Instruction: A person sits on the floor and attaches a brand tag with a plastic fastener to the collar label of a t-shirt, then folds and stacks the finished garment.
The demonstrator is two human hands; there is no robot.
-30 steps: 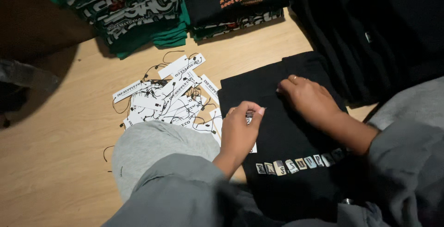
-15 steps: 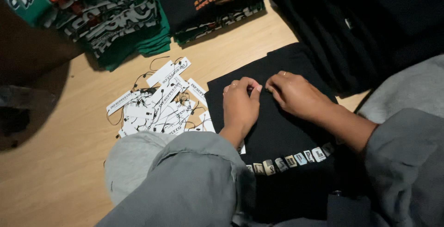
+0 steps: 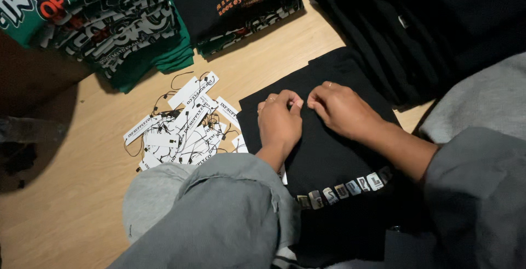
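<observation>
— Where's the cloth under your fingers?

— Your left hand (image 3: 279,121) and right hand (image 3: 342,109) rest on the folded black shirt (image 3: 323,159) — soft, matte knit, fingertips pinched together on the fabric, nearly touching.

— And beside them?

— Left of your left fingers, a loose heap of white card tags (image 3: 183,126) with thin black strings on smooth pale wood (image 3: 66,203).

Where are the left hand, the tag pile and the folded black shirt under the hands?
left hand (image 3: 279,124), head view, on the back of the hand.
tag pile (image 3: 183,126), head view, on a white tag mid-heap.
black shirt (image 3: 323,162), head view, on bare fabric below the hands.
</observation>
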